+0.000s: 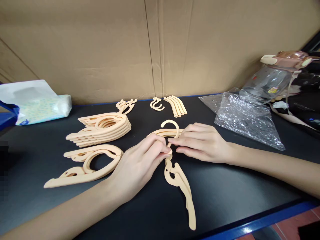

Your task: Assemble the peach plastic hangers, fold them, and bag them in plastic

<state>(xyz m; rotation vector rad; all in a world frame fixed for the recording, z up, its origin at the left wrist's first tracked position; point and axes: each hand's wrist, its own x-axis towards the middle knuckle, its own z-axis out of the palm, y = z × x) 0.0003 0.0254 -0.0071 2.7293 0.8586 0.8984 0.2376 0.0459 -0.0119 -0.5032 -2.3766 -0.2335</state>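
Note:
A cream plastic hanger hook [178,128] stands up between my two hands, curving toward the left. My left hand [140,160] is closed, its thumb and fingertips pinching the hanger at the hook's lower end. With thumb and fingers closed, my right hand [205,141] grips the hook's stem from the right. Folded hanger arms [185,191] extend below the pinch toward the table's front. Behind the hands lie curved cream bars [162,132], partly covered by the fingers. The joint itself is hidden by my left fingertips.
Left of my hands lie a folded hanger [103,173] and a stack of folded hangers [120,131]. Farther back are loose arm pieces [127,106], hooks [157,105] and curved strips [176,106]. A tissue pack [45,108], clear plastic bag [245,120] and bottle [270,81] flank them.

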